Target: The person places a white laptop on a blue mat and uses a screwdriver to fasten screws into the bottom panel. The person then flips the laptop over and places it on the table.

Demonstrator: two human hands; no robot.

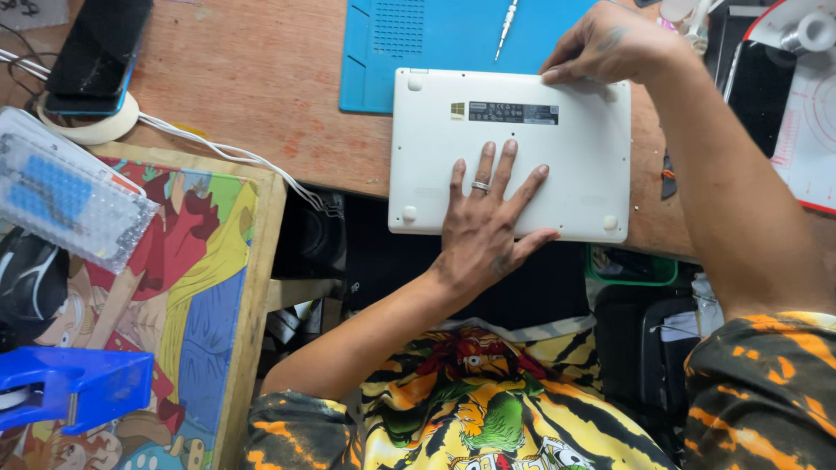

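Flat on its lid, the white plastic laptop point(509, 152) lies bottom-up at the near edge of the brown wooden workbench point(252, 78), partly over a blue silicone work mat point(392, 52). Left hand point(488, 231) presses down on the underside, palm flat, fingers spread wide, clasping nothing. Right hand point(610, 43) curls over the laptop's far right corner, fingertips pinching its edge. A slim metal screwdriver point(506, 26) rests on the mat beyond.

A worn wooden table point(261, 78) carries a blue mat point(418, 43) with a screwdriver point(506, 26) on it, and a white laptop point(575, 165), underside up, overlapping the mat and overhanging the near edge. Tape roll point(91, 130) and white cable point(218, 148) lie left.
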